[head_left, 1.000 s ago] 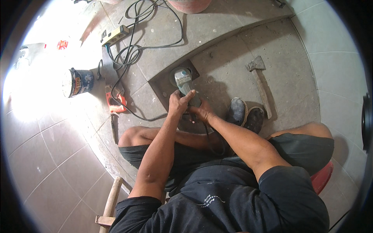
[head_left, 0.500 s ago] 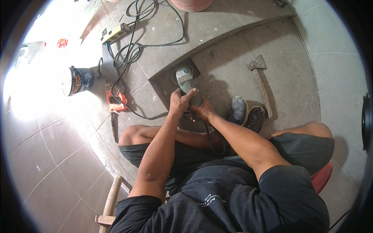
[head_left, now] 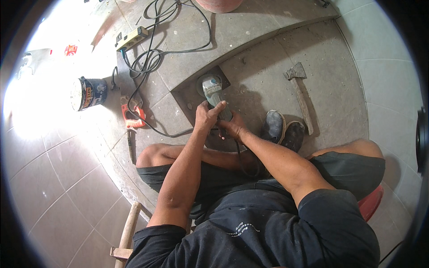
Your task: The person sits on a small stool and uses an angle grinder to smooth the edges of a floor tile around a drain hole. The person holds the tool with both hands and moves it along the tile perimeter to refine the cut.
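On the floor just beyond the person's knees, an angle grinder [head_left: 213,91] lies with its head at the corner of a square recess [head_left: 213,79] cut into the grey tiled step. The left hand [head_left: 206,117] is wrapped around the near end of the grinder's body, fingers closed over it. The right hand [head_left: 232,128] grips the rear of the tool from below and to the right, also closed; its fingertips are hidden under the body. The grinder's black cord [head_left: 152,127] runs left across the floor to a coil near a power strip [head_left: 132,39].

Both shoes [head_left: 282,129] sit just right of the hands, so a kick of the disc against the recess edge could throw the tool toward the feet. The cord loops close to the near side of the cut and could snag. A hatchet [head_left: 300,91] lies to the right, a small paint can [head_left: 87,93] and an orange-handled saw [head_left: 129,120] to the left, all apart from the work.
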